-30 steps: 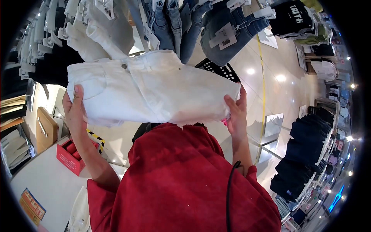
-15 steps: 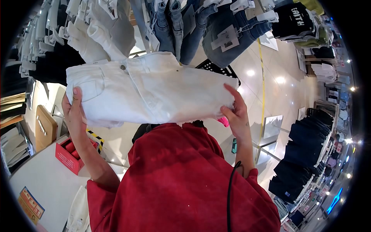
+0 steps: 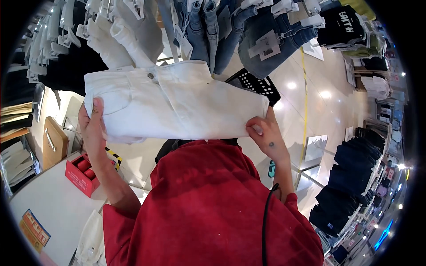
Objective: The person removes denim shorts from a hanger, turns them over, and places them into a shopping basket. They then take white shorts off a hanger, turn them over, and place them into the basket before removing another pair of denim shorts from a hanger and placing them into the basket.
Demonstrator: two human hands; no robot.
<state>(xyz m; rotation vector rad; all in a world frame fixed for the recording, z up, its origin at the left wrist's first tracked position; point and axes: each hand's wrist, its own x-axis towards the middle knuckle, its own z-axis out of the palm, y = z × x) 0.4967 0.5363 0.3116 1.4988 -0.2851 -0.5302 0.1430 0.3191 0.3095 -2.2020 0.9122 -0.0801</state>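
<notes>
Both hands now have hold of the white shorts (image 3: 177,104), and the change is at the right end. Half a second ago the right hand (image 3: 266,135) lay open with its fingers stretched flat along the hem. Now those fingers have curled in and pinch the hem edge between thumb and fingertips, and the pink scrap that showed below that hand is out of sight. The left hand (image 3: 94,133) has kept its grip throughout, thumb on the front by the pocket and the other fingers hidden behind the cloth. With both ends gripped, the shorts hang taut and flat between the hands rather than resting on an open palm, and they have drifted a little to the right in the view. They are held in the air at chest height above the red shirt (image 3: 208,208), just below the rack of hanging jeans (image 3: 262,40) and in front of a black basket (image 3: 259,84). Their long axis runs left to right across the view. The waistband and button are at the left end, and the leg hem points right, tilted slightly down. A red box (image 3: 82,173) sits on the surface (image 3: 49,208) at lower left.
</notes>
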